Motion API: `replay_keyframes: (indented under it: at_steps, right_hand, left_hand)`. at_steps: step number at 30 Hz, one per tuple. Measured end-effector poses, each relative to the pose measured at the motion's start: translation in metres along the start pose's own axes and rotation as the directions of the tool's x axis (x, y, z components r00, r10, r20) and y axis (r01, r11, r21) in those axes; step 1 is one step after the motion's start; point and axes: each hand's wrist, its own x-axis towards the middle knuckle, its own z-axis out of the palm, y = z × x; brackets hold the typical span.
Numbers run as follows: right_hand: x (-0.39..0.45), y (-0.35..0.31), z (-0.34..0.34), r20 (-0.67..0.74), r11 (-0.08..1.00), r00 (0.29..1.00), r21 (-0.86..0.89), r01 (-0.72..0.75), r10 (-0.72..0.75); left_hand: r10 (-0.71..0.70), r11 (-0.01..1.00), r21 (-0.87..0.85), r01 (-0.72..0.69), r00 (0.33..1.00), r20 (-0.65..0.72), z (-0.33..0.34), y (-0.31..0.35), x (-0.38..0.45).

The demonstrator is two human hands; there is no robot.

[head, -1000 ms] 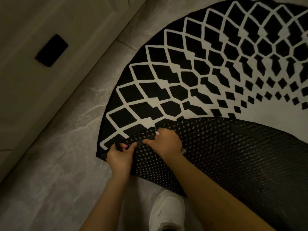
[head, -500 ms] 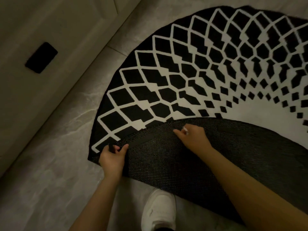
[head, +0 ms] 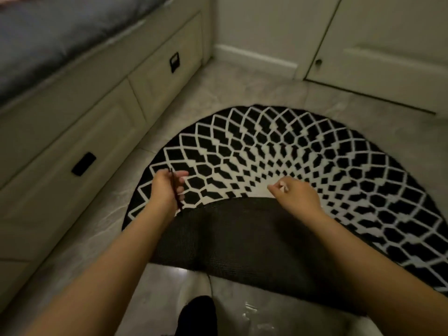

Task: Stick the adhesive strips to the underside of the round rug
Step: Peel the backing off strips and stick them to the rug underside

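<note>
The round black-and-white rug [head: 303, 151] lies on the floor with its near part folded over, so the dark mesh underside [head: 242, 238] faces up. My left hand [head: 166, 190] hovers over the rug's left edge and grips a thin dark adhesive strip [head: 175, 190], seen edge-on. My right hand [head: 297, 194] is raised above the fold line, fingers curled, pinching a small whitish scrap [head: 282, 186], perhaps backing paper. Neither hand touches the underside.
A bed base with drawers [head: 101, 122] and grey bedding [head: 48, 35] runs along the left. A closed door [head: 388, 49] and baseboard [head: 252, 58] stand at the back. A dark foot [head: 198, 316] and clear plastic [head: 254, 314] are on the tiled floor near me.
The view has tilted up, showing the room. Both hands have lifted off the underside. The left hand now holds the dark strip over the patterned side, and the right hand has moved right.
</note>
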Motion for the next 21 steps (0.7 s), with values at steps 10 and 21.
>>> replay_keyframes:
  at_steps: [10,21]
  right_hand:
    - [-0.101,0.054,-0.221,-0.053,0.568,0.936,0.806,-0.165,0.347]
    - [-0.238,0.121,-0.245,-0.03,0.158,0.884,0.986,-0.05,0.467]
  left_hand:
    - [0.294,0.9,0.262,-0.347,0.93,0.222,0.117,0.063,-0.2]
    - [0.214,0.772,0.397,-0.497,0.791,0.573,0.151,-0.037,-0.296]
